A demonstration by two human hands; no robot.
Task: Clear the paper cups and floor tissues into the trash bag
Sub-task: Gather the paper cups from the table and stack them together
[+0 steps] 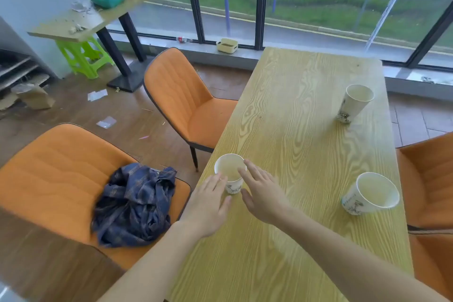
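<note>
progress: barely begun | you're bracketing the near cup (230, 174) between open fingers, left hand (208, 206) and right hand (263, 196) gripping nothing | two cups (355, 103) (372, 193) beyond your right fingers, floor tissues (97, 94) past your left, all waiting | trash bag: you're not seeing one

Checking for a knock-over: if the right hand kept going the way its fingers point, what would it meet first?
Probably the near cup: the right hand points up-left, fingertips already at its rim. Depth is unclear, so contact can't be confirmed.

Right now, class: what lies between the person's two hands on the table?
In the head view, a paper cup stands upright between the left hand and right hand, near the table's left edge.
</note>
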